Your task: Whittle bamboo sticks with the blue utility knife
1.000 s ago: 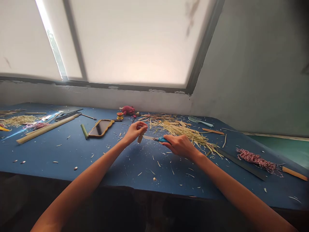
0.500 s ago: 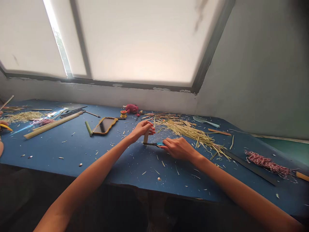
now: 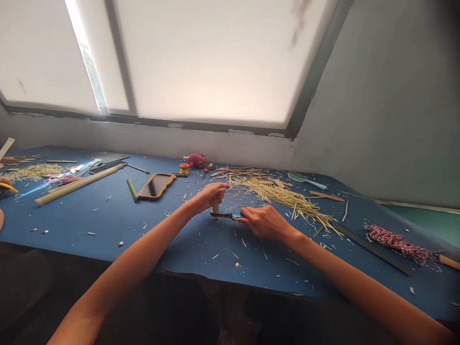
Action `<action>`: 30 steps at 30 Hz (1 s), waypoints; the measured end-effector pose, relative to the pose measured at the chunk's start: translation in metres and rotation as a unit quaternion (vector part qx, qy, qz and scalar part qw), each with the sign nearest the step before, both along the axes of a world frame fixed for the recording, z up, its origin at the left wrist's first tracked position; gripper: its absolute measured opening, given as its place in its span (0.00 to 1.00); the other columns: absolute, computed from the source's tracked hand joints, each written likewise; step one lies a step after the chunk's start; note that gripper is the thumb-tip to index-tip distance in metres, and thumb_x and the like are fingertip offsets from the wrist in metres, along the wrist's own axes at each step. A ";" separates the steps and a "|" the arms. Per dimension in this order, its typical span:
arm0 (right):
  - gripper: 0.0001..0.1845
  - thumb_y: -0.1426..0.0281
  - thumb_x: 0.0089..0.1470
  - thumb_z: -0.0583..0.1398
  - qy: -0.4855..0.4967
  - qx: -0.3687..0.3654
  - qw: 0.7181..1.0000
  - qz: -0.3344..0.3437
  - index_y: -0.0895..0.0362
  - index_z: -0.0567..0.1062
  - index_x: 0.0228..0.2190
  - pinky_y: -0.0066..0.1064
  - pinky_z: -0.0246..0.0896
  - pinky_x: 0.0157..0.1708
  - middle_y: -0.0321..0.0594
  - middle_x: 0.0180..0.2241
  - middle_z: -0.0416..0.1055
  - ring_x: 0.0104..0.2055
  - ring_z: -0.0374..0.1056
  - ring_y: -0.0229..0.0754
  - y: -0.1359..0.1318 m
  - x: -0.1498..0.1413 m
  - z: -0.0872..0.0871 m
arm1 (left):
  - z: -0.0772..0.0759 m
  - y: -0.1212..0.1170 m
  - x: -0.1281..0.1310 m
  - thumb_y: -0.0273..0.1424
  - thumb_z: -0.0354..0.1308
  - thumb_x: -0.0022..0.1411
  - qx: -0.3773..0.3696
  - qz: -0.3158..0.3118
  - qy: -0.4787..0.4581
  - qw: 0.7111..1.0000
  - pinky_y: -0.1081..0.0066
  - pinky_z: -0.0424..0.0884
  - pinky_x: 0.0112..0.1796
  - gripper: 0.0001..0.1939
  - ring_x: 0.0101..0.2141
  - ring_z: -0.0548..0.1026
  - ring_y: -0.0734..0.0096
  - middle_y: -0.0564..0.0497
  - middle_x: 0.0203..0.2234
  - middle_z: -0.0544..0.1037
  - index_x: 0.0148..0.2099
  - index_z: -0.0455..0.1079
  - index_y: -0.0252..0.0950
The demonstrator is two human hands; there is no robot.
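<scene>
My left hand [image 3: 211, 195] is closed around the top of a short, flat bamboo strip [image 3: 215, 209], which stands upright on the blue table, its index finger stretched out to the right. My right hand [image 3: 264, 221] grips the blue handle of a knife [image 3: 222, 215]. The dark blade lies crosswise against the lower part of the strip, pointing left. Whether the edge has entered the bamboo is too small to tell. Just behind both hands spreads a heap of thin bamboo slivers [image 3: 287, 199].
A framed mirror [image 3: 156, 186] and a green bamboo piece [image 3: 132, 190] lie left. Long split bamboo [image 3: 81, 186] is farther left, near another person's hand [image 3: 5, 182] with something yellow. Red-white cord [image 3: 397, 243], a dark flat strip [image 3: 373, 249] and a hairbrush [image 3: 307, 180] are right.
My left hand has shifted slightly down on the strip, and its index finger now points out. The blade has moved slightly left. At far left, the other person's pale strip has moved.
</scene>
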State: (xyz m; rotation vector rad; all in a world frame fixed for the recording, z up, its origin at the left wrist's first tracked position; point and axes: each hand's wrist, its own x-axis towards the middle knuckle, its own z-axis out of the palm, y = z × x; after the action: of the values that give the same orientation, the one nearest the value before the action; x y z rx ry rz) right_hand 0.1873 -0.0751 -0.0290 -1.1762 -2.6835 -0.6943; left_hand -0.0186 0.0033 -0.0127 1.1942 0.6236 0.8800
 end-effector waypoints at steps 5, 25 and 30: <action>0.26 0.57 0.66 0.38 0.003 -0.006 1.000 -0.017 0.59 0.67 0.34 0.31 0.32 0.21 0.39 0.28 0.72 0.22 0.64 0.34 0.000 -0.005 0.001 | -0.007 -0.001 0.004 0.39 0.56 0.59 0.037 0.049 -0.019 0.998 0.78 0.43 0.18 0.13 0.15 0.46 0.84 0.63 0.15 0.48 0.34 0.64 0.33; 0.26 0.58 0.66 0.39 -0.009 0.013 1.000 -0.007 0.59 0.67 0.32 0.31 0.33 0.21 0.39 0.26 0.71 0.21 0.63 0.34 0.001 0.000 0.002 | -0.008 -0.007 0.012 0.36 0.49 0.65 0.058 0.109 -0.020 0.992 0.80 0.46 0.17 0.11 0.13 0.47 0.85 0.63 0.14 0.50 0.34 0.63 0.33; 0.27 0.57 0.66 0.37 -0.017 0.010 1.000 -0.021 0.58 0.68 0.33 0.31 0.34 0.21 0.39 0.26 0.72 0.21 0.64 0.34 -0.001 -0.014 0.007 | -0.011 -0.003 0.014 0.35 0.50 0.64 0.057 0.133 -0.017 0.989 0.80 0.45 0.16 0.12 0.13 0.47 0.86 0.64 0.12 0.50 0.32 0.63 0.33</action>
State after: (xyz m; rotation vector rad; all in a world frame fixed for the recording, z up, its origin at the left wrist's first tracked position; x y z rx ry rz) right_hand 0.1732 -0.0765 -0.0222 -1.2291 -2.6807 -0.7505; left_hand -0.0041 0.0006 -0.0239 1.2126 0.7245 1.1717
